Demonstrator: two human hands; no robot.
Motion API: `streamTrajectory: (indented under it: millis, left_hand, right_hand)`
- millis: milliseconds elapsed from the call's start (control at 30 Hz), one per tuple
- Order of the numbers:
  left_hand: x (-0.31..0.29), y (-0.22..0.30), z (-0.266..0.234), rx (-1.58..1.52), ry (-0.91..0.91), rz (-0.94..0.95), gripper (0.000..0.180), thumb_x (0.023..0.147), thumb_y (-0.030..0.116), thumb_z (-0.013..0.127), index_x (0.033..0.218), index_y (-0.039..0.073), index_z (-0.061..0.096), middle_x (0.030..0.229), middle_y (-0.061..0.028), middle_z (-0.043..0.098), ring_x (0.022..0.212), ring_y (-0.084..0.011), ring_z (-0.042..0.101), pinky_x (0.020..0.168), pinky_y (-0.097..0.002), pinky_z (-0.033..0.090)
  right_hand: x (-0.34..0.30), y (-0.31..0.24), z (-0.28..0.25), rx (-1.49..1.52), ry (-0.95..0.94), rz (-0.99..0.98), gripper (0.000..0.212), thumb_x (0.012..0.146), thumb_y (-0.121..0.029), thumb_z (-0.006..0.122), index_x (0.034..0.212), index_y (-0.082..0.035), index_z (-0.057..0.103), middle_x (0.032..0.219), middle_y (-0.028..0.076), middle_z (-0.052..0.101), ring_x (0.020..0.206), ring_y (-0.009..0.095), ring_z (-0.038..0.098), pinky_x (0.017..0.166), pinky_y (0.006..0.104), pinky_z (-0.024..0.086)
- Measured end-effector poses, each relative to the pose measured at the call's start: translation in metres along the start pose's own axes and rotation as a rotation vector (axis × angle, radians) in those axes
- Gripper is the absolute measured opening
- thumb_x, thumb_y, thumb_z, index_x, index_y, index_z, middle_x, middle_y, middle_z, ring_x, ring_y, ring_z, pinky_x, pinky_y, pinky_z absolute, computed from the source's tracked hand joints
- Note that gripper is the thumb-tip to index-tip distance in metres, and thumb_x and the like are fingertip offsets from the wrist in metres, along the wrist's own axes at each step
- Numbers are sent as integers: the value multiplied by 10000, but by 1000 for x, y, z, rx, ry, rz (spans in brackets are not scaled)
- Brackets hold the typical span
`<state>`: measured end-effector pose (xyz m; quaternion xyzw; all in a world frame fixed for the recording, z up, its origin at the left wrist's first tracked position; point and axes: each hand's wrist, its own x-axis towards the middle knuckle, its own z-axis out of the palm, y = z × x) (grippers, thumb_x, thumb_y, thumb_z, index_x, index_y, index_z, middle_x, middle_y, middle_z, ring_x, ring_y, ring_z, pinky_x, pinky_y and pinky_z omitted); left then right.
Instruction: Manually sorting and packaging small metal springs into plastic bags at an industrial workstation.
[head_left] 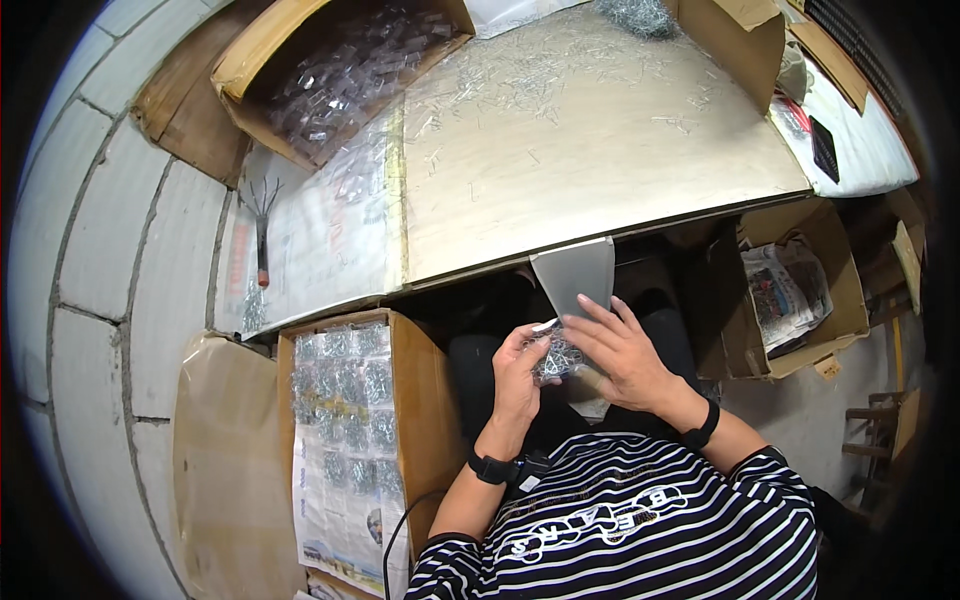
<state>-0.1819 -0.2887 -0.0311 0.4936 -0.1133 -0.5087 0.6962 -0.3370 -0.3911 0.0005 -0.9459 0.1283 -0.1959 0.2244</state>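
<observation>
In front of my body, my left hand [518, 376] grips a small clear plastic box [560, 362] packed with thin silvery metal pieces, perhaps pins or clips. The thumb and fingers of that hand are closed around the box's left side. My right hand [632, 362] lies against the box's right side with its fingers stretched out, the fingertips reaching the lower end of a grey chute [578, 275]. This chute slopes down from the table's front edge and ends just above the box.
Loose metal pieces lie scattered over the table [600, 170]. A carton of small clear boxes [355, 75] stands at far left, near a black fork-like tool [263, 235]. Filled boxes [345, 400] sit on a carton at left. An open carton [850, 330] is at right; a phone [824, 150] lies far right.
</observation>
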Motion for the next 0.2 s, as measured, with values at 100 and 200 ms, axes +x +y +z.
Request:
streamTrajectory:
  millis: [100, 200]
  left_hand:
    - [2, -1, 1, -5, 10, 5, 169, 904, 117, 583, 1036, 11, 584, 870, -67, 640, 662, -122, 638, 477, -224, 537]
    - [5, -6, -6, -91, 12, -15, 199, 907, 142, 598, 1074, 34, 586, 961, -70, 645, 760, -117, 648, 584, -196, 547]
  right_hand:
    - [8, -9, -6, 57, 30, 3, 565, 833, -296, 649, 1331, -93, 476, 1429, 96, 410, 1363, 268, 325, 1083, 580, 219]
    - [6, -9, 11, -67, -93, -23, 591, 822, -232, 659, 1353, -77, 451, 1432, 134, 400, 1352, 313, 335, 1108, 544, 187]
